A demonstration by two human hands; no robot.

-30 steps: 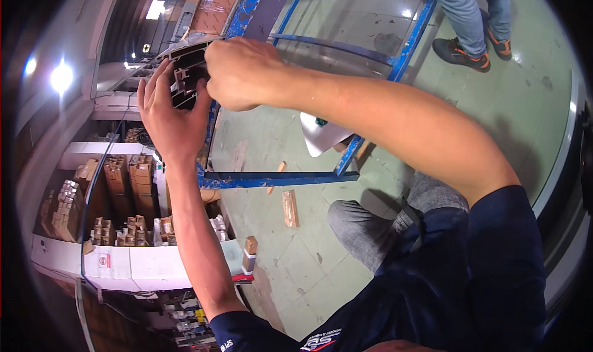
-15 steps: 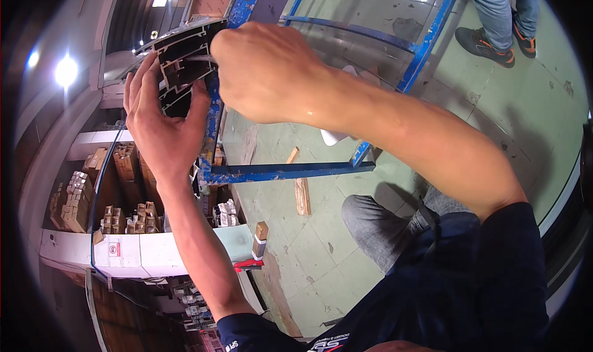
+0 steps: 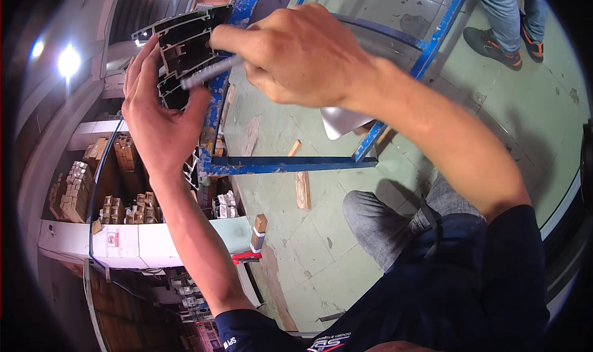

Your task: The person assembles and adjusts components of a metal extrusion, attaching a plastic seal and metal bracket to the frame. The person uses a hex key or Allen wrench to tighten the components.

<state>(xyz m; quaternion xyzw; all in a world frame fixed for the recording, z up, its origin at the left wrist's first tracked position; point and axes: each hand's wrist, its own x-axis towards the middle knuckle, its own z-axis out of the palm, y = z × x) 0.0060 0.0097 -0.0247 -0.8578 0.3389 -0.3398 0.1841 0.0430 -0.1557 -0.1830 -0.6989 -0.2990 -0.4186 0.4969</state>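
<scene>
My left hand (image 3: 159,126) is wrapped around the end of a dark aluminium profile (image 3: 190,25), its fingers on the far left side and the thumb near the lower edge. The profile's cut end faces me and shows hollow chambers with thin pale walls. In my closed right hand (image 3: 306,58) is a slim grey rod-like tool (image 3: 213,72), blurred by motion, so its exact kind is unclear. It slants across the profile's open end, with its tip close to my left thumb. My right forefinger reaches to the edge of the profile.
A scuffed blue metal frame (image 3: 290,165) stands under and beyond my hands. Shelves at left hold stacked profile bundles (image 3: 77,188). Wood pieces (image 3: 302,190) lie on the tiled floor. Another person's shoes (image 3: 491,48) are at the upper right.
My right hand has moved up and to the right, and its forefinger now points out. The grey tool shows more fully across the profile's end. My left hand keeps its hold.
</scene>
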